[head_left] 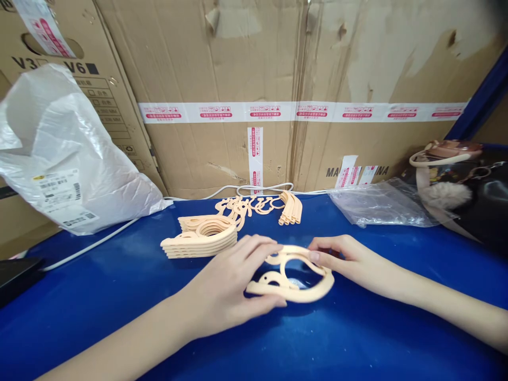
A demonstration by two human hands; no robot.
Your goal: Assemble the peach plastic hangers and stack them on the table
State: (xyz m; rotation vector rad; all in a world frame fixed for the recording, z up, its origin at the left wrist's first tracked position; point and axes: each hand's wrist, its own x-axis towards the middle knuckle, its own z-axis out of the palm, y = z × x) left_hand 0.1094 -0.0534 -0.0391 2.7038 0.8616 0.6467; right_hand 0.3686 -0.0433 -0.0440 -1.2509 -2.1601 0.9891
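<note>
A beige plastic folding hanger (305, 294), folded into a loop, is held just over the blue table between both hands. My left hand (234, 283) is closed around its left end, thumb below and fingers on top. At its upper right, my right hand (349, 262) pinches the rim between thumb and fingers. To the left of the hands lies a neat stack of folded hangers (198, 246) of the same colour. Behind them are a loose pile of hook pieces (242, 209) and a small bundle of curved arm pieces (291, 209).
Large taped cardboard boxes (222, 153) stand along the table's back. A white plastic parcel bag (79, 159) leans at left, above a dark device (18, 278). A white cable (91, 243) runs behind the pieces. At right lie a clear plastic bag (377, 203) and a dark handbag (484, 196).
</note>
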